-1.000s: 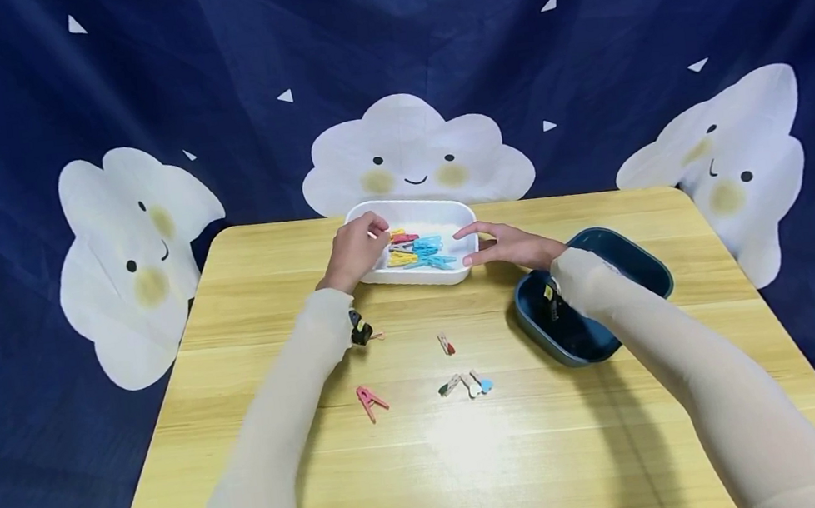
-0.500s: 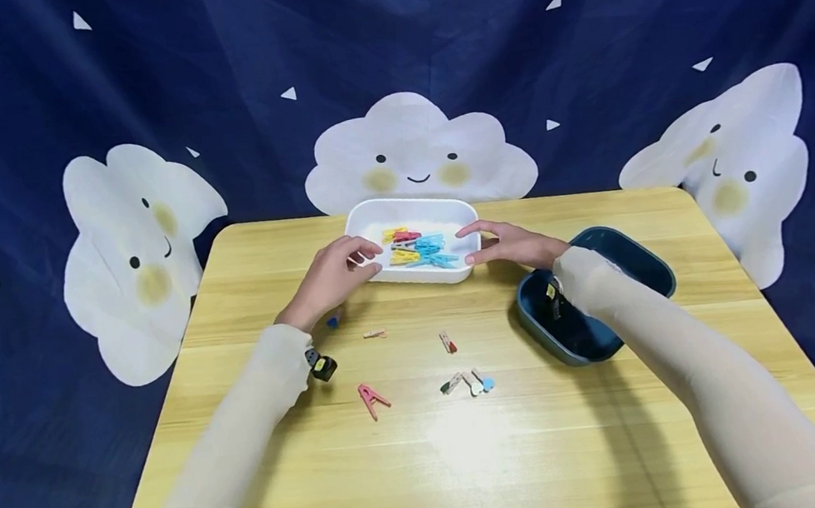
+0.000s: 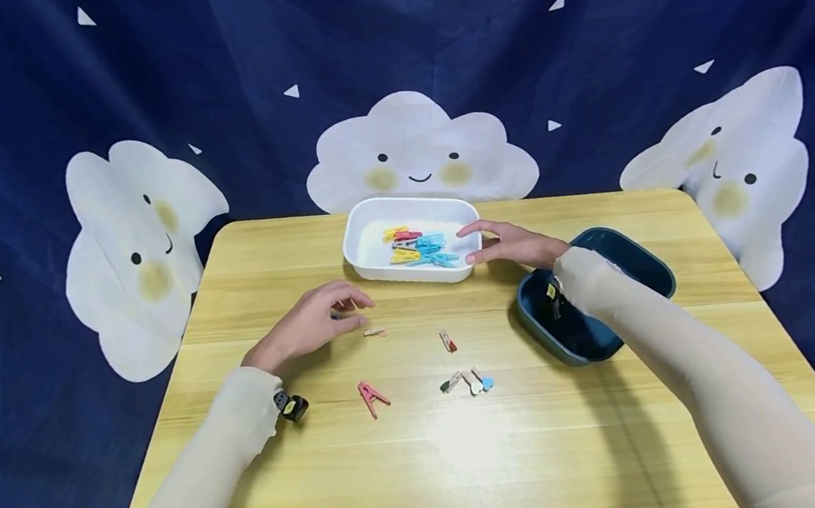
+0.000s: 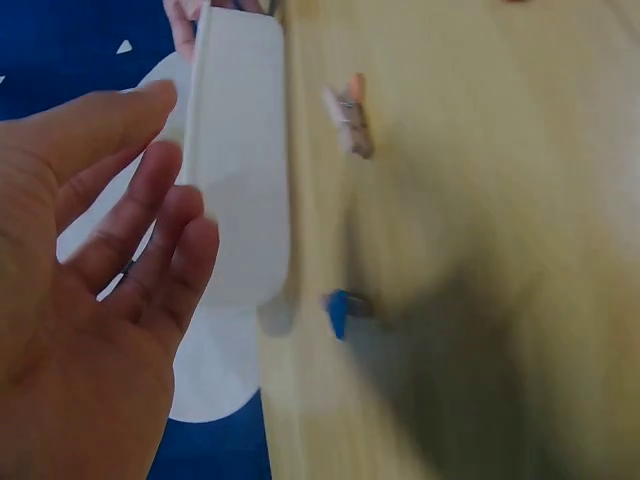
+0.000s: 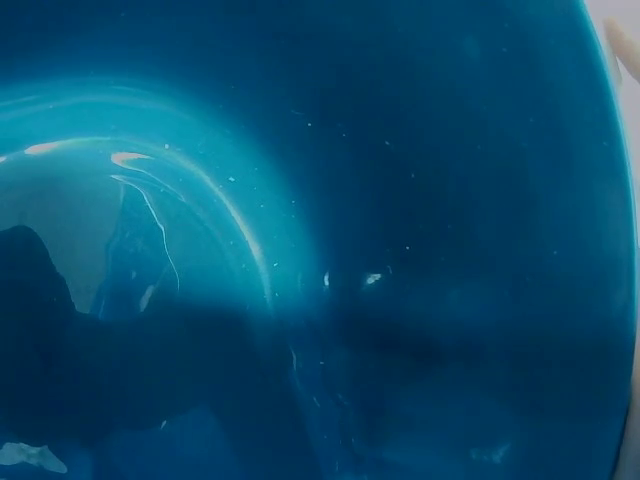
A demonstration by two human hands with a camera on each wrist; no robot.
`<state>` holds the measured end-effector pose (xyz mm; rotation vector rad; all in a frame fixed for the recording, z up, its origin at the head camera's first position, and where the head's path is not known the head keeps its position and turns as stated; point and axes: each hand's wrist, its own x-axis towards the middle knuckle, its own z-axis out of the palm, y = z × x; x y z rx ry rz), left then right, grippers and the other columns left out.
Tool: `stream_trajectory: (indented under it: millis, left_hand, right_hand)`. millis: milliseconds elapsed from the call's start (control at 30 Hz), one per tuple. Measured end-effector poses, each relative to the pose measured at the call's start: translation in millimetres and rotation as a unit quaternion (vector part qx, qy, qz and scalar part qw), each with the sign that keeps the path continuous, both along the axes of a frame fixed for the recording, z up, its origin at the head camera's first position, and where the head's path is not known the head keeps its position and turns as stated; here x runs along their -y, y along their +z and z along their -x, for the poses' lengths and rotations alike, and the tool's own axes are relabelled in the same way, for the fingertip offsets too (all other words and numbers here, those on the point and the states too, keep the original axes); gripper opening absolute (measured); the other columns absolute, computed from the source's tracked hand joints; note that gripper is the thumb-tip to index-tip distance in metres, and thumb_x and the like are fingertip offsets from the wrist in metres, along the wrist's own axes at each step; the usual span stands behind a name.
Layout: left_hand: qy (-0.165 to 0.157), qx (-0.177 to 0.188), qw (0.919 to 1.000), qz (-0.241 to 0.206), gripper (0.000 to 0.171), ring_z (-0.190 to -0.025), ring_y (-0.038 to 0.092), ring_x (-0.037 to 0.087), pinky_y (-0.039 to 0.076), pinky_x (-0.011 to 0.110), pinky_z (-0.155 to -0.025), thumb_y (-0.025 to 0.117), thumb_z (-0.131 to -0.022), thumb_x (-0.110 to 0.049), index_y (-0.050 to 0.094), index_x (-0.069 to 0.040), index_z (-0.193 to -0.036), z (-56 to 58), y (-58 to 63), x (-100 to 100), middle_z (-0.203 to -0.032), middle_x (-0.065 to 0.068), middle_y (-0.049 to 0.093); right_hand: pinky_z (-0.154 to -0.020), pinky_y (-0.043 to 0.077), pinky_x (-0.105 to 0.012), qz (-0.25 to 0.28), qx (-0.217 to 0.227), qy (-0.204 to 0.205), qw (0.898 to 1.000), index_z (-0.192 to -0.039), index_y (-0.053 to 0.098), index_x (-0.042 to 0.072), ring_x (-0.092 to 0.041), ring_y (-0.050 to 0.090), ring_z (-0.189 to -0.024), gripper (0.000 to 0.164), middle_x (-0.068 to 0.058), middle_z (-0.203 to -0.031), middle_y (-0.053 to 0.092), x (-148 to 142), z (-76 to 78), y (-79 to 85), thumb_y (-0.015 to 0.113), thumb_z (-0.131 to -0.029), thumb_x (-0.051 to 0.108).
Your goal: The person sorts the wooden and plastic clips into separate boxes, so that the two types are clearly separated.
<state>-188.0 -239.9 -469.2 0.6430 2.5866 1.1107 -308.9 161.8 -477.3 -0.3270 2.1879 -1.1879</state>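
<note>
My left hand hovers over the table's left side, fingers loosely bent and nothing between them. Just beyond its fingertips lies a small wooden clothespin with a pinkish tip. A blue-topped clothespin shows in the left wrist view; in the head view the hand mostly hides it. My right hand grips the right rim of a white bin, thumb and index finger reaching over the edge. Inside that bin lie several yellow, red and blue clothespins.
Below my right forearm stands a dark teal bin, whose inner wall fills the right wrist view. Nearer on the table are a pink clothespin, a red-tipped wooden one and a small cluster of wooden clothespins.
My left hand has drawn back from over the white bin, moving left and toward me to the small wooden clothespin. My right hand stays at the bin's rim.
</note>
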Motion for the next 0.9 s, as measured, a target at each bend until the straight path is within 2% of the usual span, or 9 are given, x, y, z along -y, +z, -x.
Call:
stream_trajectory:
  millis: [267, 467, 767, 900]
  left_hand:
    - [-0.041, 0.035, 0.9985, 0.002, 0.026, -0.111, 0.068, 0.020, 0.056, 0.042, -0.100, 0.082, -0.100, -0.017, 0.078, -0.015, -0.125, -22.5, -14.9, 10, -0.122, 0.000, 0.075]
    - [-0.072, 0.046, 0.9963, 0.011, 0.023, -0.113, 0.067, 0.017, 0.054, 0.040, -0.102, 0.081, -0.100, -0.020, 0.078, -0.019, -0.122, -36.2, -23.7, 17, -0.121, -0.004, 0.075]
    - [-0.117, 0.082, 0.9897, 0.014, 0.018, -0.106, 0.064, 0.015, 0.054, 0.032, -0.097, 0.079, -0.101, -0.019, 0.079, -0.023, -0.119, -48.9, -33.1, 20, -0.117, -0.008, 0.072]
    - [-0.131, 0.086, 0.9873, 0.026, 0.020, -0.106, 0.063, 0.012, 0.053, 0.031, -0.098, 0.079, -0.101, -0.015, 0.079, -0.023, -0.119, -52.3, -35.4, 19, -0.118, -0.009, 0.071]
  right_hand:
    - [-0.134, 0.009, -0.068, -0.001, 0.000, 0.000, 1.000, -0.160, 0.050, 0.023, -0.037, 0.017, -0.166, 0.067, -0.009, -0.182, 0.016, 0, 0.4, -0.4, 0.078, -0.100, 0.038]
    - [-0.134, 0.010, -0.067, -0.003, -0.004, 0.003, 1.000, -0.159, 0.051, 0.024, -0.037, 0.019, -0.165, 0.066, -0.009, -0.181, 0.019, 0, 0.9, -1.1, 0.078, -0.100, 0.038]
    - [-0.134, 0.008, -0.067, -0.002, -0.004, -0.001, 1.000, -0.160, 0.050, 0.023, -0.036, 0.018, -0.165, 0.067, -0.010, -0.181, 0.018, 0, 0.0, -0.8, 0.077, -0.101, 0.037]
    - [-0.134, 0.008, -0.068, -0.002, -0.003, -0.002, 1.000, -0.160, 0.050, 0.022, -0.037, 0.017, -0.165, 0.068, -0.010, -0.182, 0.017, 0, -0.3, -0.3, 0.077, -0.101, 0.037]
